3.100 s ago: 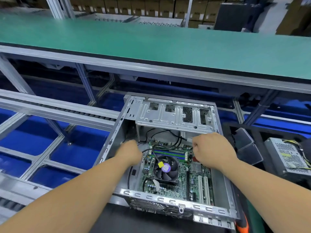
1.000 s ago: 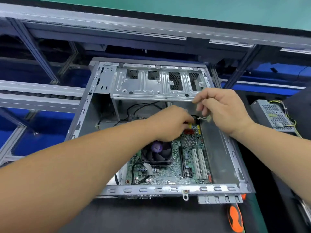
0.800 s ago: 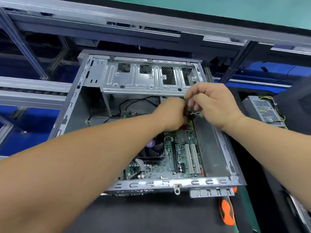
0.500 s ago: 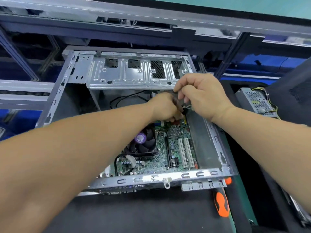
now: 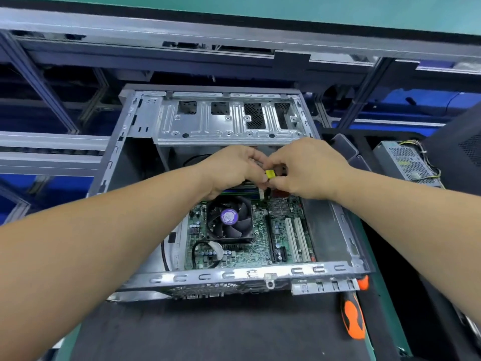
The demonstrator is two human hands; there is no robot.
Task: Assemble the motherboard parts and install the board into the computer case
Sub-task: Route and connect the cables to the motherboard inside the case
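Our left hand [image 5: 231, 170] and right hand [image 5: 307, 169] pinch a small yellow plug [image 5: 270, 174] together above the motherboard [image 5: 260, 230], which runs near-to-far inside the open case [image 5: 234, 276].

open grey computer case [image 5: 125, 162] lies flat. green motherboard [image 5: 260, 246] sits flat inside it, black cpu fan [image 5: 230, 220] on top, two white slots right of the fan.
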